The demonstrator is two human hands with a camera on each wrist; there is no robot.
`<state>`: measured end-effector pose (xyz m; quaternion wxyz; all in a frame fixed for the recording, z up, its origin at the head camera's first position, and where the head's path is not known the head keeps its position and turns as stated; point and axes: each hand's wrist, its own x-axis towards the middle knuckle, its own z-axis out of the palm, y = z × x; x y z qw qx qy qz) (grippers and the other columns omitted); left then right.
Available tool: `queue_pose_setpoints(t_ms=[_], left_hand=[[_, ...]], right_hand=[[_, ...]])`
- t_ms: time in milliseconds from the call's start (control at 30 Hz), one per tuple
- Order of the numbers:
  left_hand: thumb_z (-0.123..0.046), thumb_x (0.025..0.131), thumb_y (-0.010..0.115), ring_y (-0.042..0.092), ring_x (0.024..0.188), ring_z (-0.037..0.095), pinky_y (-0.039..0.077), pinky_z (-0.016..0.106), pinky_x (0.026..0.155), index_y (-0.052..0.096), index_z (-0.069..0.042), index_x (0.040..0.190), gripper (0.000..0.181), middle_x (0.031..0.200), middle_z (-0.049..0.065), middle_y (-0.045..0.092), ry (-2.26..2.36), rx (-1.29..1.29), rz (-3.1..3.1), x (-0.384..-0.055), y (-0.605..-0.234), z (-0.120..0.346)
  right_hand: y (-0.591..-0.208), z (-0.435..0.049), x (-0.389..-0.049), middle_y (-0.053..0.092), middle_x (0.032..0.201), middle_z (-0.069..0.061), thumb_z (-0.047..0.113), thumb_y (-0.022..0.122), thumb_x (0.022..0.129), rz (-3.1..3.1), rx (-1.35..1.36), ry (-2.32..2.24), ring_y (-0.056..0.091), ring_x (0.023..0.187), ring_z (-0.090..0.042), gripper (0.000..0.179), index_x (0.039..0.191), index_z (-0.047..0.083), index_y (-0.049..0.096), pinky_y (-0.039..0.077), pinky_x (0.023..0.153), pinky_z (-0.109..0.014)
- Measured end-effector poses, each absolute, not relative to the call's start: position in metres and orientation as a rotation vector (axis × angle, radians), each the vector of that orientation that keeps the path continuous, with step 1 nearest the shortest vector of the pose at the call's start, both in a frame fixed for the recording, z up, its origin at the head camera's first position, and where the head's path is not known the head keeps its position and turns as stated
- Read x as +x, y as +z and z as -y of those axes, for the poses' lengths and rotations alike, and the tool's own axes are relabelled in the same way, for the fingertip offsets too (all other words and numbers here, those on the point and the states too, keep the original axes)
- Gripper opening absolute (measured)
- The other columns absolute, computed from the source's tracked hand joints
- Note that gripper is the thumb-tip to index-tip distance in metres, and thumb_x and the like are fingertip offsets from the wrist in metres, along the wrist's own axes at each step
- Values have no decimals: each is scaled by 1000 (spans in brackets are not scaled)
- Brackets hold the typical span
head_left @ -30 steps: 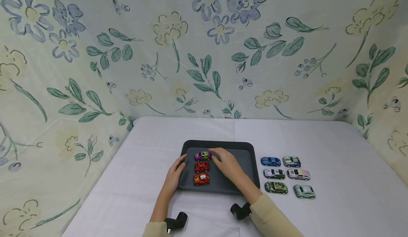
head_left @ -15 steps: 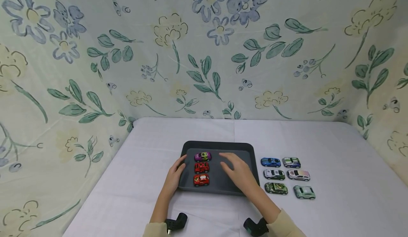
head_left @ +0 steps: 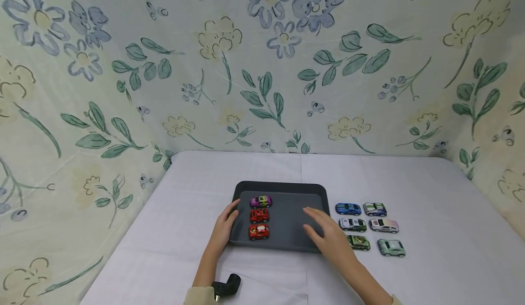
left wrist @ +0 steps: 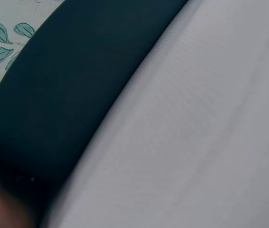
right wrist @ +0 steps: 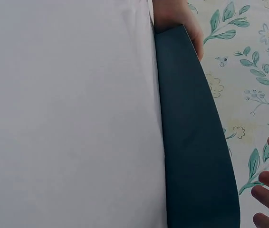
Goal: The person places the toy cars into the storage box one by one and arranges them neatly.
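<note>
White cloth (head_left: 164,268) bears a tray (head_left: 287,223) of three cars (head_left: 259,215), markings (head_left: 261,229) illegibly small.

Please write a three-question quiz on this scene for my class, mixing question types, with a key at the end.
1. Count: how many toy cars lie on the white cloth outside the dark tray?
2. Multiple choice: what is the right hand holding? A) a red car; B) a blue car; C) nothing.
3. Fill in: in the head view, the uppermost car inside the tray is mainly ____ in colour.

Key
1: six.
2: C, nothing.
3: purple; it is the purple car.
</note>
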<state>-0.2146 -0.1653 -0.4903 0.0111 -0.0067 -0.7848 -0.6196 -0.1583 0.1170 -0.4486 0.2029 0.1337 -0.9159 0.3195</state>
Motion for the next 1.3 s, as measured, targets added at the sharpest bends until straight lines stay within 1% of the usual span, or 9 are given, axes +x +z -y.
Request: queue_pose_setpoints(t_ms=[133,433,733,800,967,1133,1300], left_hand=[[-23,96,43,24,138,31,17,53,112,45,-18,135,39,145,10,35,-1935,-15,2442,-215,-490,165],[-22,96,43,23,137,34,17,54,111,44,-15,135,40,146,13,34,-1925,-34,2450,-214,-492,166],[-23,96,43,23,138,33,17,54,111,44,-15,135,40,146,12,34,-1926,-37,2448,-215,-492,166],[-23,96,43,23,137,33,17,54,111,45,-15,135,40,145,12,34,-1925,-32,2447,-215,-491,165],[-23,95,43,25,137,33,18,54,111,45,-15,134,39,145,12,36,-1921,-13,2445,-215,-491,165],[-24,95,43,24,138,31,18,52,112,46,-18,134,39,145,10,36,-1939,12,2441,-214,-491,165],[-24,96,43,24,138,32,18,53,111,46,-18,134,39,145,11,35,-1927,4,2449,-214,-490,165]], right_hand=[[-449,-124,-149,58,124,-6,18,69,80,2559,377,891,56,113,-26,46,123,15,56,48,91,-42],[-452,-135,-128,58,123,-6,17,73,75,2573,333,822,55,112,-27,48,121,14,58,48,89,-45],[-454,-154,-114,56,125,-7,14,72,76,2610,266,779,52,113,-30,47,121,14,58,46,88,-50],[-454,-160,-112,56,126,-8,14,71,77,2629,236,778,51,114,-30,47,121,13,58,44,89,-50],[-453,-175,-111,53,128,-10,15,69,79,2674,161,795,47,116,-33,45,122,12,57,40,91,-55],[-455,-194,-111,51,130,-14,20,69,80,2705,133,761,45,117,-37,45,122,12,57,37,90,-60],[-460,-214,-114,51,128,-18,21,69,79,2706,136,745,44,115,-40,45,120,8,58,36,89,-61]])
